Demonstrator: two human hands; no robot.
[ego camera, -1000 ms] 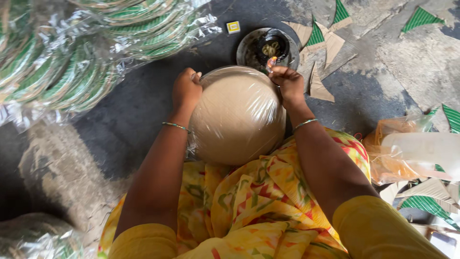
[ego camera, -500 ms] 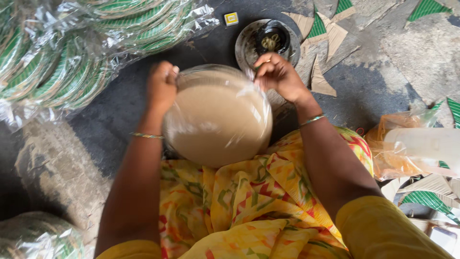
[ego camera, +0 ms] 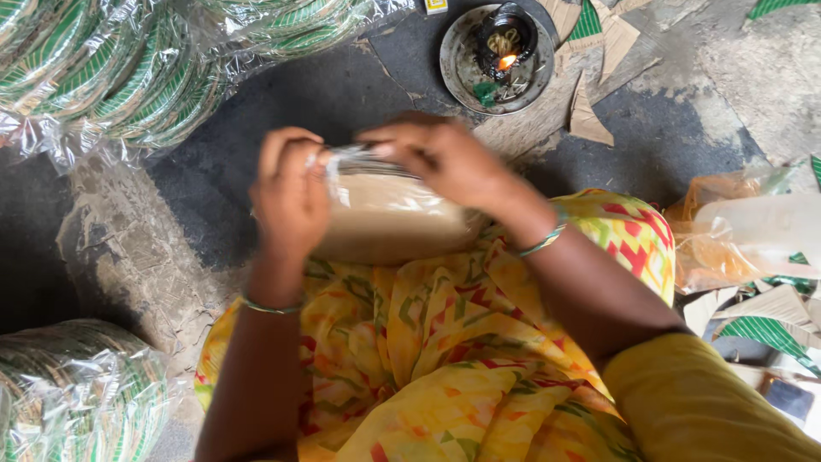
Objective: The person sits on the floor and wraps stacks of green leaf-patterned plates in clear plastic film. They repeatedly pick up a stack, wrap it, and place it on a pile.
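While both hands are closed on the clear wrap, the scene can be read big to small. Wrapped stacks of green-striped plates are piled well beyond and to the left of the fingers; another wrapped stack lies below the left wrist. A yellow patterned cloth sits under both forearms, on the near side of the fingers.

The held item is a plastic-wrapped stack of pale discs, edge-on, directly under the fingertips and resting on the cloth. The left hand is curled nearly shut, with gathered film pinched at the stack's left top. The right hand is closed too, its fingers pinching the same film just beside the left fingers. Motion blur hides the exact finger placement.

Beyond the right fingers, a round metal dish is seen, well apart, with a small lit flame in it. Cardboard offcuts lie just right of the dish.

Judgement on the step in hand, gathering the film at the stack top:
- film to be pulled taut and evenly from both sides, so the discs stay aligned
- the 2 pinches to be kept close together, slack bunched into 1 neck
- stack to be kept braced on the lap
- loose film to be kept clear of the flame unless sealing is intended
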